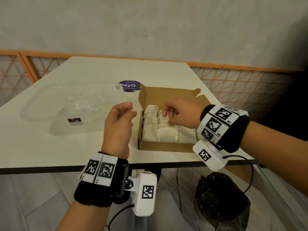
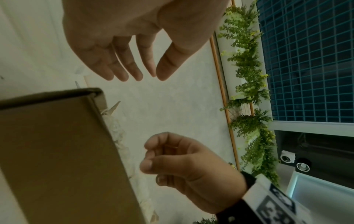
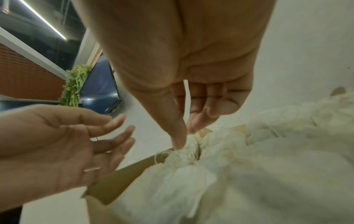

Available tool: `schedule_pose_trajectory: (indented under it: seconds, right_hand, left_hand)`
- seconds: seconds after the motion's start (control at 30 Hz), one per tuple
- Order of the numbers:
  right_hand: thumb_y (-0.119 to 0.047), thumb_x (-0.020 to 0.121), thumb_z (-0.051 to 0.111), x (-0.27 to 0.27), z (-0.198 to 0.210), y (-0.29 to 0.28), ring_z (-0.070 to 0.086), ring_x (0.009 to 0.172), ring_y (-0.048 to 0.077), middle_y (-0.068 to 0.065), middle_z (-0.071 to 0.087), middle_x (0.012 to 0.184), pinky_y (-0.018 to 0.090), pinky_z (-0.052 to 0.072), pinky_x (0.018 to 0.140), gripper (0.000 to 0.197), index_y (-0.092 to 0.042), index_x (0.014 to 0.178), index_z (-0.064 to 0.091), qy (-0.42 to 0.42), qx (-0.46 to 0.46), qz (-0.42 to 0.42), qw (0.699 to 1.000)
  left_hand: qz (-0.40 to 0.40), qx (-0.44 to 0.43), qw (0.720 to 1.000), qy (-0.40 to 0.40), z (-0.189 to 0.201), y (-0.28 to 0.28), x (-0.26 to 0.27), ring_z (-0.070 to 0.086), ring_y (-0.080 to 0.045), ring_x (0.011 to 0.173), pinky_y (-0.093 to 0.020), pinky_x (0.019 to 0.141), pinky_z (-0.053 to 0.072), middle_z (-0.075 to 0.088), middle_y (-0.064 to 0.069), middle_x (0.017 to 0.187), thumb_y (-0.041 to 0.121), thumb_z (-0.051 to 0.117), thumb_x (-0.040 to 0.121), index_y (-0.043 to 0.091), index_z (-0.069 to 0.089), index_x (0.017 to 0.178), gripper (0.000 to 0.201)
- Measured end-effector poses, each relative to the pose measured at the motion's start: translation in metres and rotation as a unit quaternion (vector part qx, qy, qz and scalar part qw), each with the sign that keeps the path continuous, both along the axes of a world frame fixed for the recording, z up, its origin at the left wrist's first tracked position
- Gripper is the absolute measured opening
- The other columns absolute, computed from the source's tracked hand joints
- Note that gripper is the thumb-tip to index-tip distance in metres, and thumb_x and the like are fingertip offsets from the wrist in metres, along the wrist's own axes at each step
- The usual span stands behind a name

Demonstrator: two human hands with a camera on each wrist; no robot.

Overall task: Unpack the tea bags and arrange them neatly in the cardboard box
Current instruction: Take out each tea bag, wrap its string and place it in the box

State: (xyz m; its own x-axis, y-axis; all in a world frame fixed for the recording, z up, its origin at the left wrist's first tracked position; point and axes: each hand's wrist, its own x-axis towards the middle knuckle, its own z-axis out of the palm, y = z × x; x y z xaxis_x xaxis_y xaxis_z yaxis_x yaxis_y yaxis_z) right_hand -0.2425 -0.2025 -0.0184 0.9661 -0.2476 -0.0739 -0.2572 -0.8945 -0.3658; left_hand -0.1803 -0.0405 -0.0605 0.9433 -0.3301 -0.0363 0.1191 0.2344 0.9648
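Head view shows the cardboard box (image 1: 164,145) lying open on the worktop (image 1: 50,144), tea bags (image 1: 166,134) lined up inside, while the right hand (image 1: 180,114) reaches over them, thumb and forefinger closed on a tangle of strings (image 3: 184,156) at the bags' tops. Beside the box hovers the left hand (image 1: 119,120), fingers loosely spread and holding nothing. Pulling those looped strings could, I judge, drag neighbouring bags out of line or tear one, adding to the dark crumbs (image 1: 133,144) already scattered beside the box.
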Motion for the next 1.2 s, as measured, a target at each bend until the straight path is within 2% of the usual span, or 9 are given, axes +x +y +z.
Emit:
schedule_pose_trajectory:
  seconds: [0.17,0.27,0.37,0.5,0.7,0.77,0.87,1.03,1.2]
  right_hand:
    - [-0.017,0.089,0.057,-0.02,-0.005,-0.001,0.057,0.081,-0.001,-0.015,0.063,0.088,0.012,0.044,0.075,0.018,-0.021,0.104,0.066,0.101,0.0,0.049,0.994]
    - [-0.022,0.09,0.058,-0.04,0.003,-0.025,0.056,0.102,0.005,-0.009,0.061,0.112,0.014,0.041,0.09,0.026,-0.022,0.116,0.06,-0.042,0.103,-0.033,0.993]
    - [-0.025,0.09,0.056,-0.072,-0.009,-0.051,0.05,0.117,0.009,-0.007,0.054,0.126,0.031,0.039,0.103,0.035,-0.024,0.125,0.053,-0.204,0.248,-0.205,0.924]
    - [-0.023,0.093,0.051,-0.093,-0.055,-0.058,0.049,0.118,0.016,0.001,0.052,0.132,0.036,0.04,0.101,0.043,-0.015,0.135,0.044,-0.166,0.386,-0.3,0.856]
    - [-0.006,0.095,0.044,-0.091,-0.057,-0.054,0.051,0.115,0.008,-0.004,0.049,0.13,0.023,0.044,0.094,0.039,-0.015,0.134,0.042,-0.174,0.433,-0.239,0.852]
    - [-0.01,0.093,0.05,-0.097,-0.053,-0.056,0.039,0.131,0.012,-0.005,0.042,0.139,0.03,0.035,0.107,0.042,-0.022,0.133,0.045,-0.188,0.356,-0.247,0.882]
    - [-0.017,0.088,0.06,-0.114,-0.048,-0.057,0.034,0.13,0.003,-0.013,0.043,0.134,0.025,0.028,0.101,0.015,-0.027,0.097,0.067,-0.226,0.208,-0.207,0.929]
    - [-0.036,0.083,0.062,-0.125,-0.052,-0.053,0.019,0.138,0.007,-0.012,0.03,0.147,0.029,0.014,0.112,0.011,-0.042,0.082,0.071,-0.138,0.092,-0.135,0.977]
    - [-0.047,0.081,0.058,-0.126,-0.046,-0.048,0.011,0.135,0.0,-0.019,0.024,0.147,0.032,0.009,0.114,0.013,-0.048,0.08,0.071,-0.145,0.046,-0.117,0.981]
  left_hand:
    - [-0.052,0.056,0.996,0.054,-0.006,-0.006,0.005,0.053,-0.01,0.111,-0.034,0.096,0.042,0.059,0.005,0.121,0.02,0.051,0.096,0.022,0.06,0.111,0.018]
    - [-0.095,0.063,0.986,0.124,-0.007,-0.007,0.012,0.042,-0.012,0.13,-0.035,0.1,0.037,0.05,0.001,0.138,0.041,0.042,0.098,0.012,0.052,0.127,0.042]
    - [-0.133,0.102,0.977,0.129,-0.011,-0.011,0.02,0.036,-0.014,0.136,-0.037,0.111,0.031,0.04,0.0,0.149,0.055,0.033,0.097,0.01,0.04,0.143,0.065]
    - [-0.203,0.176,0.96,0.074,-0.002,-0.023,0.009,0.046,-0.012,0.122,-0.044,0.114,0.028,0.053,0.004,0.137,0.059,0.029,0.096,0.02,0.052,0.134,0.059]
    - [-0.216,0.258,0.942,-0.005,0.005,-0.032,0.01,0.023,-0.017,0.144,-0.041,0.117,0.016,0.02,0.008,0.158,0.069,0.035,0.088,0.027,0.023,0.151,0.077]
    - [-0.207,0.279,0.936,-0.055,0.008,-0.034,0.007,0.022,-0.015,0.142,-0.038,0.113,0.017,0.013,0.009,0.159,0.059,0.029,0.096,0.026,0.032,0.145,0.06]
    - [-0.179,0.255,0.945,-0.098,0.013,-0.029,0.004,0.035,-0.005,0.119,-0.028,0.099,0.024,0.034,0.009,0.149,0.045,0.037,0.099,0.033,0.056,0.104,0.023]
    - [-0.129,0.175,0.976,-0.011,0.019,-0.027,0.012,0.032,-0.012,0.138,-0.044,0.111,0.023,0.039,0.017,0.147,0.044,0.045,0.096,0.029,0.067,0.112,0.031]
    - [-0.154,0.098,0.978,0.096,0.013,-0.029,-0.005,0.059,-0.008,0.091,-0.025,0.061,0.046,0.058,0.0,0.13,0.038,0.044,0.098,0.015,0.066,0.11,0.034]
